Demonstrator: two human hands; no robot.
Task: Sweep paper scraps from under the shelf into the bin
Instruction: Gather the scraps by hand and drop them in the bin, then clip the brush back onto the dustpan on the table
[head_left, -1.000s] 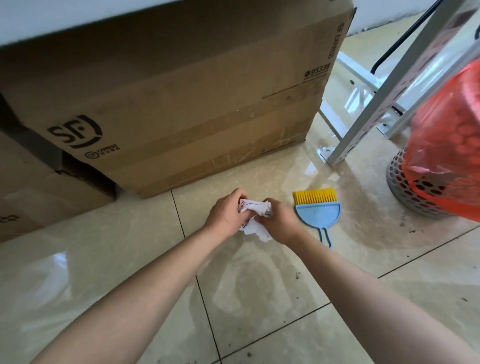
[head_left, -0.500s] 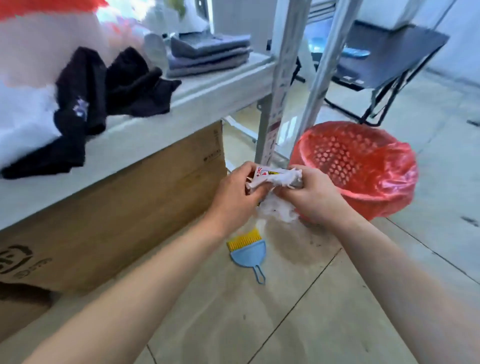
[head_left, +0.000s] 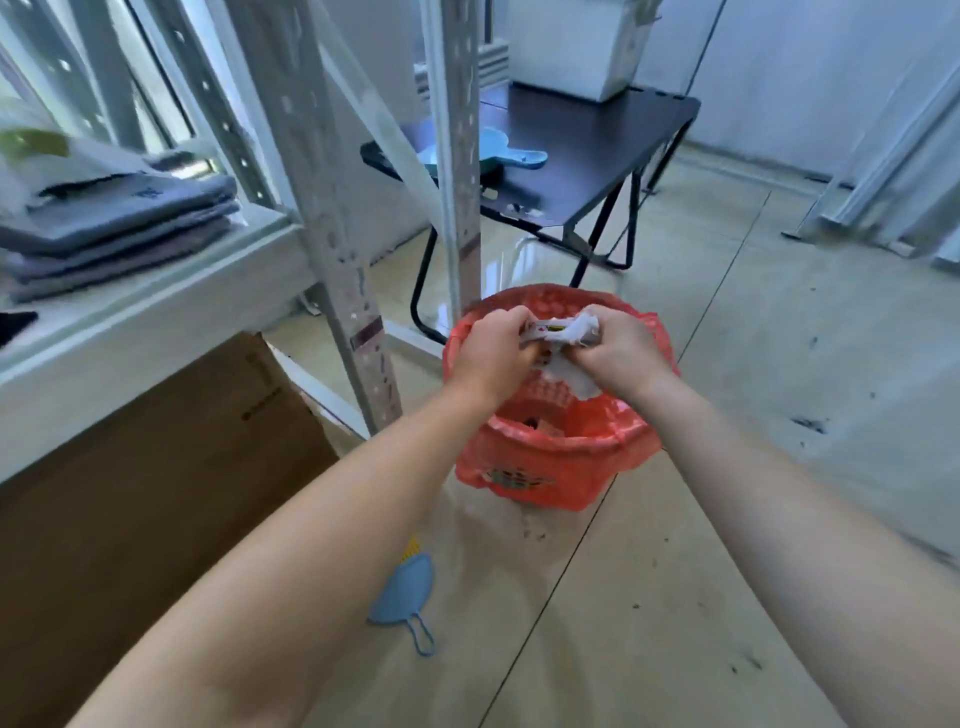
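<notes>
My left hand (head_left: 493, 358) and my right hand (head_left: 618, 353) both grip a crumpled bundle of white paper scraps (head_left: 563, 340), one with a red and yellow print. I hold the bundle directly over the open mouth of the bin (head_left: 550, 467), a perforated basket lined with a red plastic bag. Some scraps lie inside the bin. A small blue hand brush with yellow bristles (head_left: 405, 595) lies on the tiled floor beside my left forearm, partly hidden by it. The grey metal shelf (head_left: 156, 312) stands at the left.
A large cardboard box (head_left: 156, 467) sits under the shelf. Folded grey cloths (head_left: 119, 223) lie on the shelf board. Shelf posts (head_left: 337, 260) rise just left of the bin. Behind it stands a low black folding table (head_left: 587, 150) with a blue dustpan (head_left: 498, 156).
My head has lifted from the floor by the box. Both hands have carried the paper bundle up and to the right, from beside the brush to above the bin.
</notes>
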